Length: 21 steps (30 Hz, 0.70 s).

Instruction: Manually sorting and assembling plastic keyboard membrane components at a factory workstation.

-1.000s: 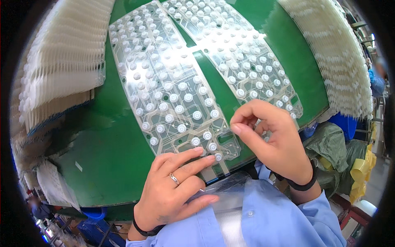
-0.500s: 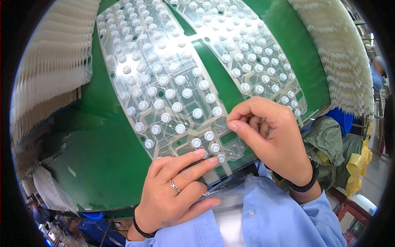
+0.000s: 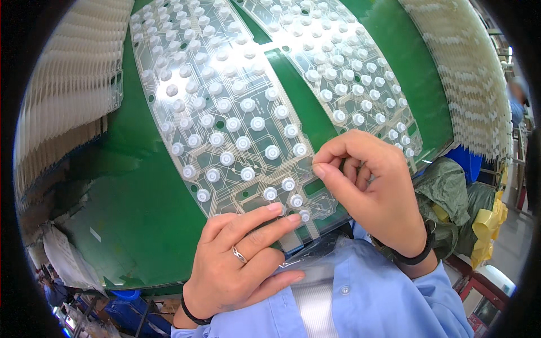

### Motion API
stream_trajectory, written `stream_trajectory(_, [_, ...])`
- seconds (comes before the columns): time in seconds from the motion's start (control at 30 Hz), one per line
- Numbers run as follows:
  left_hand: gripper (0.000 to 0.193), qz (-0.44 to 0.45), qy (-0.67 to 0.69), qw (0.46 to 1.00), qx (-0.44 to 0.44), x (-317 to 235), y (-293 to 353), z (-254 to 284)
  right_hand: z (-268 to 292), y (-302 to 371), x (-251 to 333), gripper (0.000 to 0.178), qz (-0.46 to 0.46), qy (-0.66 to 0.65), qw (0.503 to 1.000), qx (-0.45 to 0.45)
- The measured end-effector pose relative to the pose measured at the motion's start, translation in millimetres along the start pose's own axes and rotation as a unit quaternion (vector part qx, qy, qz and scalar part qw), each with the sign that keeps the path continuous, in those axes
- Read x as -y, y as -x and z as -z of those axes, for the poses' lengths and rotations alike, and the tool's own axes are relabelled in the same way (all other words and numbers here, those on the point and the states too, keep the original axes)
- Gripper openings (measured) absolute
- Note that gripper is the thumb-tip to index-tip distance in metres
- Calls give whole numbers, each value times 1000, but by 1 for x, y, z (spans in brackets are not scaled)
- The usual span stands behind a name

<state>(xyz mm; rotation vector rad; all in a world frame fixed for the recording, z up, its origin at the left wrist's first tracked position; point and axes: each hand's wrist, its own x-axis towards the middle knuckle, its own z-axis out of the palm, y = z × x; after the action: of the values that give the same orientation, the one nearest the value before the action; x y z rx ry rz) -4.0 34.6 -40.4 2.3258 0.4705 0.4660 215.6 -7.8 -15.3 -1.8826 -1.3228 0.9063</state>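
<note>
A clear plastic keyboard membrane sheet (image 3: 230, 135) lies in front of me, covered with printed tracks and several white rubber domes. My left hand (image 3: 236, 265) rests at its near edge, fingers stretched out, index and middle fingertips on the film beside the nearest domes. At the sheet's right edge my right hand (image 3: 377, 191) pinches thumb and index finger together on the film; its other fingers are curled. A second, similar membrane sheet (image 3: 350, 84) lies to the right, joined to the first by a narrow strip near the far end.
Stacks of domed sheets stand at the left (image 3: 73, 73) and right (image 3: 462, 73) of the green tabletop (image 3: 129, 225). Dark green plastic bags (image 3: 442, 188) and yellow material (image 3: 489, 228) are beyond the right edge. A blue bin (image 3: 127, 312) sits below the left edge.
The sheets have shifted very slightly in the picture. Both hands keep nearly the same place and pose, the right still pinching at the sheet's edge.
</note>
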Motion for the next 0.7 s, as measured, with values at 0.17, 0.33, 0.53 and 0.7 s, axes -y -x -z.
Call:
stream_trajectory(0.17, [36, -1, 0, 1000, 0, 1, 0, 0, -2, 0, 2, 7, 1, 27, 1000, -6])
stream_trajectory(0.33, [37, 0, -1, 1000, 0, 0, 0, 0, -4, 1, 1, 8, 12, 45, 999, -12])
stream_trajectory(0.53, [37, -2, -1, 1000, 2, -1, -2, -2, -6, 4, -8, 17, 79, 67, 994, -26])
stream_trajectory(0.7, [36, 20, -2, 999, -38, -4, 3, 3, -1, 11, -2, 47, 102, 58, 992, -49])
